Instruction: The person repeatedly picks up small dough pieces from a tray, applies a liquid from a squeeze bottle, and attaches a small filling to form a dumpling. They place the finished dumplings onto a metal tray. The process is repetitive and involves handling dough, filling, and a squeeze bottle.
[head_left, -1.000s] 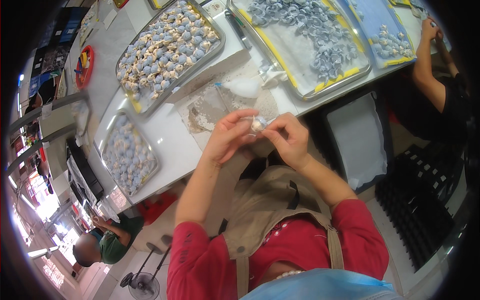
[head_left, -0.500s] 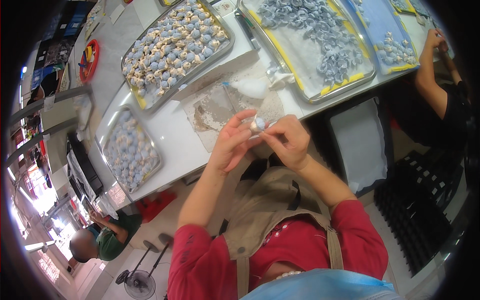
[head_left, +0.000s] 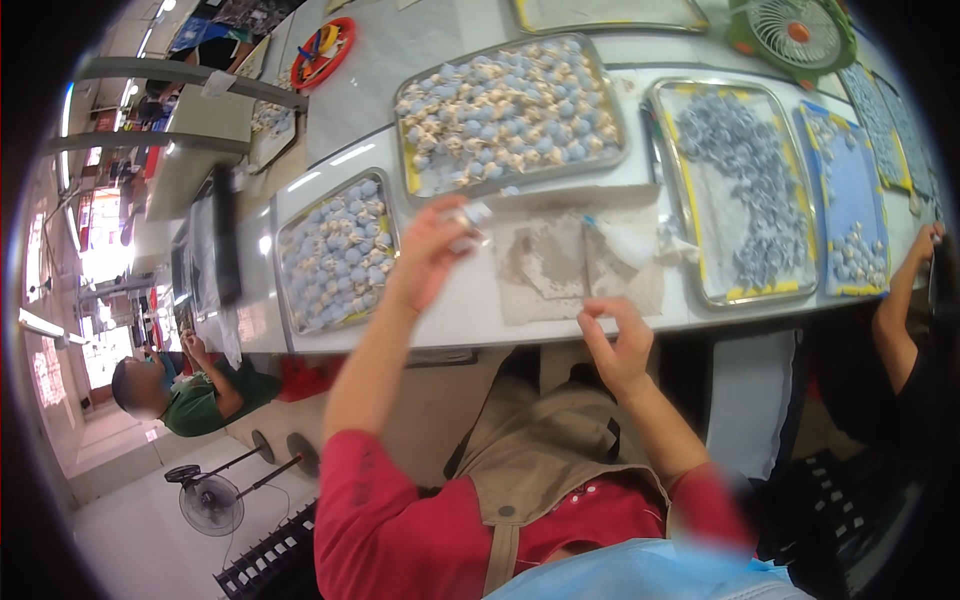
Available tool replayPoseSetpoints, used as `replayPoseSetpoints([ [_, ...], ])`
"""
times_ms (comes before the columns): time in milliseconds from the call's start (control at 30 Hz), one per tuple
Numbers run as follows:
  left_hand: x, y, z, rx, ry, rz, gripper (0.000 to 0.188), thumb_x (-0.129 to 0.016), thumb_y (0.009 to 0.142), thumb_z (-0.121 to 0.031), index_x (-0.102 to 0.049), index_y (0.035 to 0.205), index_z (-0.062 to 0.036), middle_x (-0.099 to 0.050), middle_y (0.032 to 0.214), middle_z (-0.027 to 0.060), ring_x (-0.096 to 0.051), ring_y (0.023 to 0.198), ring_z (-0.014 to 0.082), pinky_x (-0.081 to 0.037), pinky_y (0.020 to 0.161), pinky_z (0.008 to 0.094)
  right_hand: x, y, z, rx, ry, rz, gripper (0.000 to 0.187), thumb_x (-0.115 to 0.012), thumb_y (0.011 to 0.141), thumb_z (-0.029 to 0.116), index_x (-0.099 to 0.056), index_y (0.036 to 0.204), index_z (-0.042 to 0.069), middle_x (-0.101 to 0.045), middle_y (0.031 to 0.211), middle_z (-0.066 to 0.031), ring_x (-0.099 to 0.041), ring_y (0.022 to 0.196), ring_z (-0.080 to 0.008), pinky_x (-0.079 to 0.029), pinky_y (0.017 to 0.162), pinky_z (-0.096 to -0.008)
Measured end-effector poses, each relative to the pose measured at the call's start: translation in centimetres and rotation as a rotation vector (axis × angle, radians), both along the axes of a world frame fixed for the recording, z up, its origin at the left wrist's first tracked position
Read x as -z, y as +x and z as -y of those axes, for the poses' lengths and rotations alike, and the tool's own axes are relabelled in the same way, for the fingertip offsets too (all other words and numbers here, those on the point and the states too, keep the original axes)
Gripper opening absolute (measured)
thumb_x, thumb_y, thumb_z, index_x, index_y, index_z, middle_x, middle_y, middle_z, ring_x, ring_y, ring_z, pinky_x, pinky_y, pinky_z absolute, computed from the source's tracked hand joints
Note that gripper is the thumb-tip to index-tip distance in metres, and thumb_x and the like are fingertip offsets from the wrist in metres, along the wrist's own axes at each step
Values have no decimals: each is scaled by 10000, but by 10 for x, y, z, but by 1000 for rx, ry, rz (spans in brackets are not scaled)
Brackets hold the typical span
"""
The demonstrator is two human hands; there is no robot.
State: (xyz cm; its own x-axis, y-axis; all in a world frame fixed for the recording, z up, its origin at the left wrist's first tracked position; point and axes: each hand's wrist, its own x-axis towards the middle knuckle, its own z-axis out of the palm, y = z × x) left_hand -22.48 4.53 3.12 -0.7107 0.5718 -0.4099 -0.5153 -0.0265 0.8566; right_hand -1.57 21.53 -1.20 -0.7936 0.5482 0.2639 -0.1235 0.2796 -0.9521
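My left hand [head_left: 430,255] is raised beside the large tray, its fingers closed on a small round blue-and-cream piece [head_left: 476,214], blurred by motion. Lower and to the right, my right hand [head_left: 620,350] hovers at the table's near edge with thumb and forefinger pinched together; anything between the tips is too small to make out. Between the hands lies a stained cardboard sheet [head_left: 530,300], and on it rests a white squeeze bottle [head_left: 625,243] with a blue tip. A large metal tray [head_left: 612,150] behind it holds many similar round pieces.
A smaller tray [head_left: 290,270] of round pieces stands at left. To the right are a tray [head_left: 712,296] of loose blue curled pieces and a blue tray [head_left: 840,195]. A green fan [head_left: 795,35] and red basket [head_left: 350,40] stand farther back. A co-worker's arm [head_left: 900,320] is at right.
My hands have come apart: the left moved away to the left with the round piece, the right drew back toward me. The view has turned, so the trays appear shifted.
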Motion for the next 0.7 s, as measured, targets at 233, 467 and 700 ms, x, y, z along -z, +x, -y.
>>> replayPoseSetpoints([
  [233, 26, -239, 120, -402, -403, -381, 275, -631, 741, -72, -531, 992, -22, -581, 797, 36, -554, 697, 109, -430, 616, 219, 14, 15, 72, -273, -24, 109, 136, -683, 698, 0, -635, 821, 29, -625, 754, -93, -587, 676, -247, -456, 616, -321],
  [467, 77, -361, 183, -338, -659, -484, 224, -632, 713, -73, -578, 913, 13, -565, 708, 29, -528, 605, 89, -425, 539, 190, 39, -7, 146, -289, -101, 369, 138, -697, 708, 27, -644, 835, 37, -643, 795, -81, -607, 695, -222, -470, 621, -297],
  [700, 88, -401, 194, -105, -718, -455, 197, -632, 723, -92, -615, 888, 13, -587, 729, 33, -531, 622, 82, -427, 559, 192, 33, -47, 182, -279, -228, 571, 129, -693, 735, 39, -648, 855, 40, -640, 787, -90, -626, 730, -203, -484, 644, -278],
])
